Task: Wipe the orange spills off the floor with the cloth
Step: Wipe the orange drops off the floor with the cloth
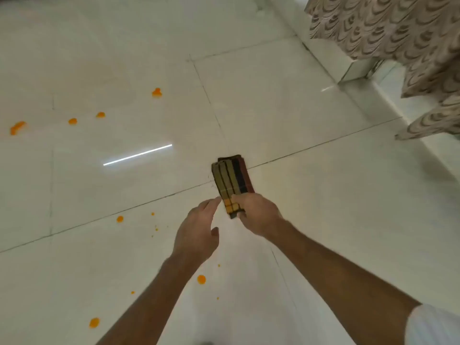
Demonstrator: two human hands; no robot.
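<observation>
A folded checked cloth [231, 178], yellow-brown with dark stripes, is held above the white tiled floor [286, 108]. My right hand [256, 212] is shut on its near end. My left hand [196, 232] is open just left of the cloth, with its fingertips almost touching the cloth's edge. Orange spills dot the floor: a blob at the far middle [156, 92], two small drops [100, 115] [72, 121], a streak at the far left [17, 127], and nearer drops [120, 219] [201, 279] [94, 322] with tiny specks around them.
A patterned brown-and-cream curtain [398, 33] hangs at the upper right above a white skirting and wall corner [348, 70]. A bright light reflection [137, 154] lies on the glossy tiles.
</observation>
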